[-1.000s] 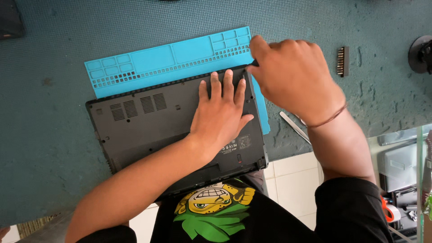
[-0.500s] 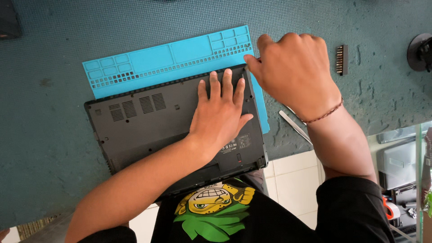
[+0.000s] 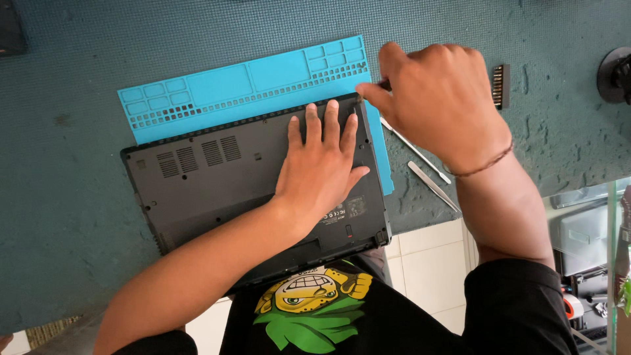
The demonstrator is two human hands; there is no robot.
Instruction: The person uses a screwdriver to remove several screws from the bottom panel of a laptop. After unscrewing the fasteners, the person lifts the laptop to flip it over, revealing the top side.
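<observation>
A dark grey laptop (image 3: 210,177) lies bottom-up on the teal table, its far edge on a blue silicone work mat (image 3: 250,82). My left hand (image 3: 322,164) presses flat on the laptop's underside near the right end, fingers spread toward the far edge. My right hand (image 3: 440,98) hovers at the laptop's far right corner. Its thumb and forefinger are pinched on a small dark tool (image 3: 384,84), most of which the hand hides. The tool's tip meets the laptop's corner.
Two slim metal tools (image 3: 430,184) lie on the table right of the mat, under my right wrist. A dark strip of bits (image 3: 501,85) lies further right, and a black round object (image 3: 614,75) sits at the right edge. The table's near edge runs just below the laptop.
My right hand has shifted slightly at the laptop's far right corner, staying pinched. My left hand stays flat on the laptop.
</observation>
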